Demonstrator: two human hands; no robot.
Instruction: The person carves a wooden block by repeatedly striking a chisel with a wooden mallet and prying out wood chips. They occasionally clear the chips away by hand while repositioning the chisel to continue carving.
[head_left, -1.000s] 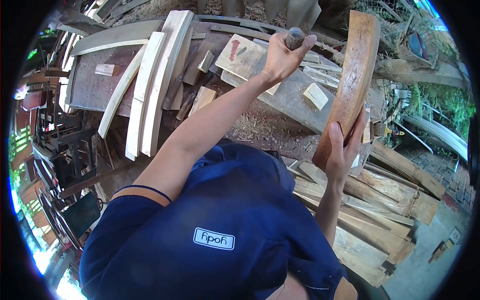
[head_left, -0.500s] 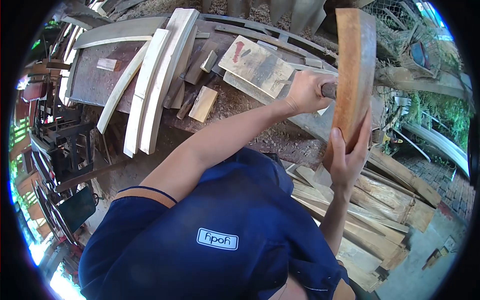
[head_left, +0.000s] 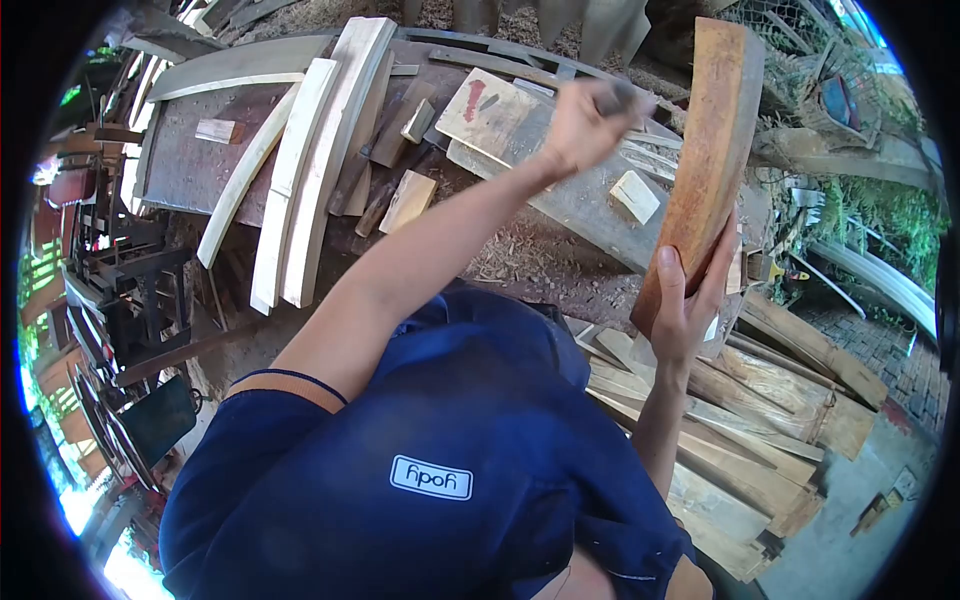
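Note:
My right hand (head_left: 685,305) grips a curved, rust-brown wooden board (head_left: 708,150) near its lower end. The thumb lies on the brown face and the fingers wrap round the far side, with the board standing up from the bench. To the left of the board, my left hand (head_left: 583,130) is closed in a fist round a short dark rod-like tool (head_left: 622,98). Motion blurs that tool, and I cannot tell its exact kind. Below the fist, a small pale wood block (head_left: 635,197) rests on a grey plank (head_left: 595,225).
The workbench (head_left: 255,170) carries long pale curved wood strips (head_left: 325,170), a flat board with a red mark (head_left: 510,115), small offcuts (head_left: 408,203) and wood shavings (head_left: 500,255). Stacked planks (head_left: 740,440) lie at lower right. Dark chair-like frames (head_left: 130,270) stand at left.
My left hand has pulled back leftward and up from the board with the dark tool, uncovering the small block. The curved board has shifted slightly right and turned more of its brown face to view.

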